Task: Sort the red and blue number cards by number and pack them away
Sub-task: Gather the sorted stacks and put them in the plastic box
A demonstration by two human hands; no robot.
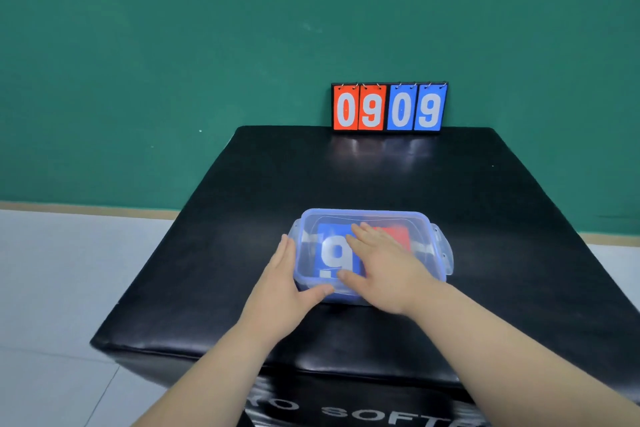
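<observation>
Head view looks down on a clear plastic box (346, 297) sitting near the front of the black padded tabletop (346, 177). Its blue-rimmed lid (367, 214) is already on. Through the lid a blue card (332, 256) showing a 9 lies on the left side of the box. A red card (394, 234) lies beside it on the right, its number hidden under the hand. So the cards are inside, and what seems left is closing up.

The right grip (384, 263) lies flat on the lid, fingers straight and spread, clamped on nothing. It looks placed to press the lid down onto the rim. The left grip (287, 274) brackets the near-left corner. Its straight fingers run along the left wall and its thumb lies along the front edge, touching rather than wrapping. That hold probably keeps the box from sliding on the glossy top while the other hand pushes.

The side flap (446, 253) on the right sticks out from the wall. It appears not yet snapped down, though the blur makes that uncertain. The next move likely calls for folding the flaps down.

At the far edge a scoreboard (389, 107) stands upright against the green wall, well apart from the box. It reads 09 in red and 09 in blue.
</observation>
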